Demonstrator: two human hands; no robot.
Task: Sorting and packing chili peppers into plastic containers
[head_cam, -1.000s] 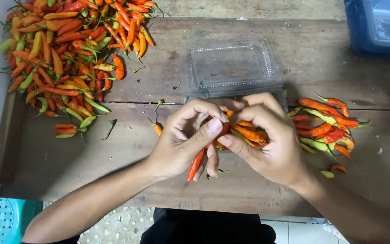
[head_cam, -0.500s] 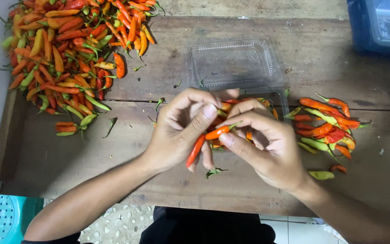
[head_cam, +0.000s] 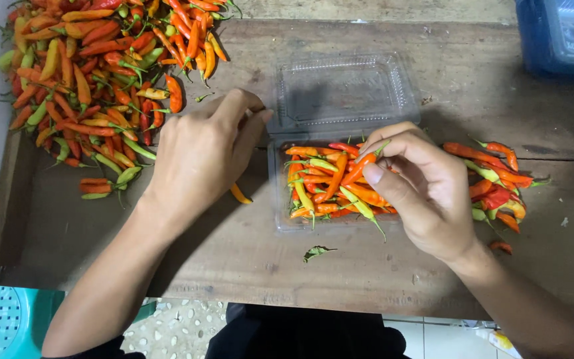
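Fingertips of the right hand [head_cam: 426, 193] pinch an orange chili [head_cam: 361, 166] over the clear clamshell tray [head_cam: 280, 223], already holding red, orange and green chilies. Light, smooth, easily bruised; likely best taken mid-body. Left hand [head_cam: 200, 156], fingers curled loosely, reaches toward the large chili pile [head_cam: 88, 80] on the wooden table [head_cam: 247, 259].

The chillies in the big heap [head_cam: 94, 86] were mostly orange and red, with scattered yellow-green ones and thin green stems. The clear plastic box [head_cam: 340, 100] showed the brown grain of the bench [head_cam: 433, 266] through its lid. The chillies in the box [head_cam: 327, 186] were orange and red with a few pale green. The small pile [head_cam: 499, 186] was red, orange and green. A blue crate [head_cam: 559, 33] sat at one corner, a teal stool [head_cam: 14, 326] below.
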